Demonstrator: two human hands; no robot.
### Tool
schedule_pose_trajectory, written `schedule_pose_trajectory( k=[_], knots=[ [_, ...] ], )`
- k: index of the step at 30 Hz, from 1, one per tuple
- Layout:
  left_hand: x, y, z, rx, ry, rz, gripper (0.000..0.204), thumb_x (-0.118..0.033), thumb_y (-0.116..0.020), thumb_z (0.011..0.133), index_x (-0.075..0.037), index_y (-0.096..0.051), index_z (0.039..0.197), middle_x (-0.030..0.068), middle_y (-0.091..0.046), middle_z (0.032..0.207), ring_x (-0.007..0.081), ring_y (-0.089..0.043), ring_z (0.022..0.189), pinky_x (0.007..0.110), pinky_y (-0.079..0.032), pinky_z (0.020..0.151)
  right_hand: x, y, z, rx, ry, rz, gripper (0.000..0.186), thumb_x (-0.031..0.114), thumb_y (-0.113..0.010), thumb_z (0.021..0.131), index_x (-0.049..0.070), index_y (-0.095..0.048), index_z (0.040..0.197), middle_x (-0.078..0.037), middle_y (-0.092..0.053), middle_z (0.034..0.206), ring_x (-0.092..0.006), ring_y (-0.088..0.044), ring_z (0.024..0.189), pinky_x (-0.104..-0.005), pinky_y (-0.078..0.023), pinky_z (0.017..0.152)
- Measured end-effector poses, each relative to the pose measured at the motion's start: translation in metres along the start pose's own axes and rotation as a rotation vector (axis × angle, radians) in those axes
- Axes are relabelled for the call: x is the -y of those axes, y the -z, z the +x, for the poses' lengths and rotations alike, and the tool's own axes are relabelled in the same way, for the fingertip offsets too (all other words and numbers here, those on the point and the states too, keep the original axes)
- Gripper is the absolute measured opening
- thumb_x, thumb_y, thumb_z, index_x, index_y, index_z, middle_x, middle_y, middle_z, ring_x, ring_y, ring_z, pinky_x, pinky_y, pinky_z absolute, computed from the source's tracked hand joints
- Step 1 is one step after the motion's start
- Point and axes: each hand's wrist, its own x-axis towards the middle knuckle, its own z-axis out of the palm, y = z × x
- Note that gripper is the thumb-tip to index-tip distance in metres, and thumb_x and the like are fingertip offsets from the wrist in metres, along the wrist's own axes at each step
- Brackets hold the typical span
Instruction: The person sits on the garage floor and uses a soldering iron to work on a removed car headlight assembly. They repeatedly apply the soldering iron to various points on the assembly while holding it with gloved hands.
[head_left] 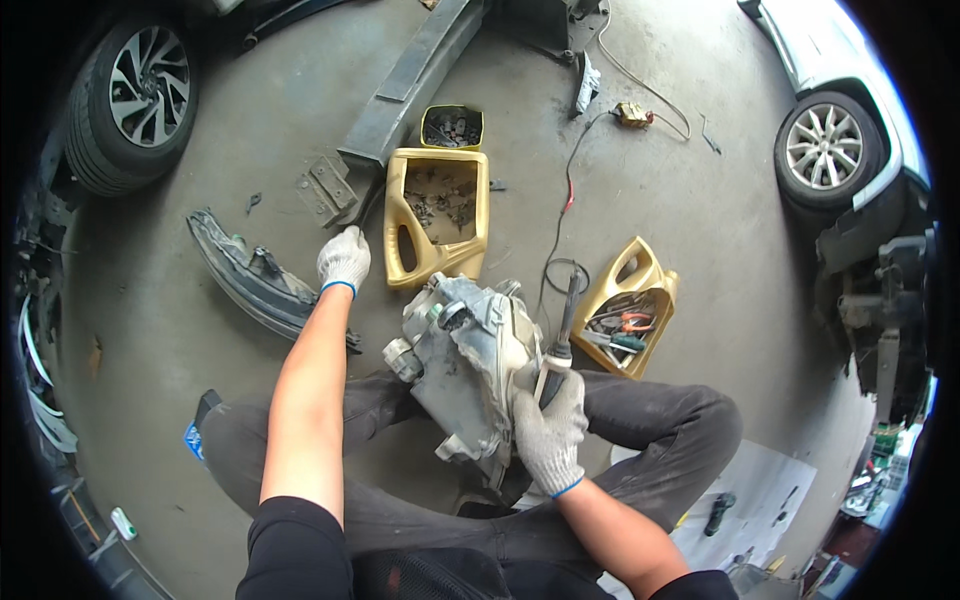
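A dusty grey car headlight housing (455, 370) rests between my legs, its clear lens edge toward my right hand. My right hand (552, 430), in a whitish knitted glove, is closed round a black stick-shaped hand tool (570, 310) with a pale collar, held upright beside the housing. A thin dark cable loops close to this tool; whether it joins it I cannot make out. My left hand (345, 258), gloved too, reaches forward with its fingers curled closed, left of a cut-open gold jug (395, 215) of dark bits. What those fingers hold, if anything, is hidden.
A curved dark lamp part (250, 275) lies at left, near a metal block (326, 190). Another gold jug (652, 355) holds pliers and screwdrivers. Beyond are a yellow-rimmed tub (480, 130), a steel lift arm (410, 90) and a cable. Wheels (150, 75) and a white car (835, 60) flank the floor.
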Motion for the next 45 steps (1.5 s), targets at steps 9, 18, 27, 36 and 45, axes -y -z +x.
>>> schedule_pose_trajectory(
  k=[9, 18, 27, 36, 45],
  knots=[
    [-0.1, 0.239, -0.09, 0.099, -0.188, -0.854, 0.022, -0.015, -0.053, 0.092, 0.001, -0.067, 0.099, 0.0017, -0.06, 0.067, 0.0094, -0.054, 0.059, 0.025, -0.044, 0.056, 0.018, 0.041, 0.026, -0.034, 0.019, -0.045, 0.051, 0.028, -0.069, 0.079, 0.007, -0.06, 0.125, -0.024, -0.071, 0.104, -0.0379, -0.07, 0.102, -0.0465, -0.053, 0.091],
    [-0.091, 0.237, -0.278, 0.619, 0.038, -0.811, 0.021, -0.011, -0.055, 0.093, 0.004, -0.069, 0.097, 0.0011, -0.059, 0.062, 0.0089, -0.053, 0.052, 0.024, -0.042, 0.05, 0.05, 0.131, 0.078, -0.026, 0.45, -0.07, 0.043, 0.033, -0.06, 0.091, 0.004, -0.049, 0.12, -0.028, -0.069, 0.09, -0.0464, -0.068, 0.088, -0.0539, -0.053, 0.08],
    [-0.095, 0.199, -0.282, 0.528, 0.054, -0.666, 0.026, -0.021, -0.058, 0.092, 0.001, -0.071, 0.096, 0.008, -0.064, 0.061, 0.016, -0.061, 0.058, 0.031, -0.049, 0.06, -0.001, 0.109, 0.046, 0.457, 0.416, -0.211, 0.051, 0.042, -0.059, 0.093, 0.001, -0.058, 0.123, -0.029, -0.07, 0.096, -0.0454, -0.068, 0.096, -0.0515, -0.053, 0.085],
    [-0.089, 0.181, -0.265, 0.501, 0.057, -0.663, 0.03, -0.027, -0.059, 0.092, 0.0, -0.071, 0.092, 0.0079, -0.066, 0.061, 0.0176, -0.061, 0.057, 0.034, -0.049, 0.058, -0.001, 0.105, 0.04, 0.621, 0.359, -0.168, 0.051, 0.041, -0.057, 0.094, -0.005, -0.064, 0.117, -0.026, -0.071, 0.095, -0.0391, -0.07, 0.092, -0.0444, -0.053, 0.082],
    [-0.084, 0.172, -0.26, 0.488, 0.042, -0.671, 0.028, -0.023, -0.057, 0.091, 0.0, -0.071, 0.095, 0.0083, -0.065, 0.06, 0.0168, -0.061, 0.056, 0.032, -0.049, 0.059, 0.003, 0.105, 0.039, 0.634, 0.172, 0.056, 0.051, 0.035, -0.062, 0.092, -0.004, -0.059, 0.126, -0.021, -0.072, 0.092, -0.0291, -0.071, 0.085, -0.039, -0.054, 0.079]
  ],
)
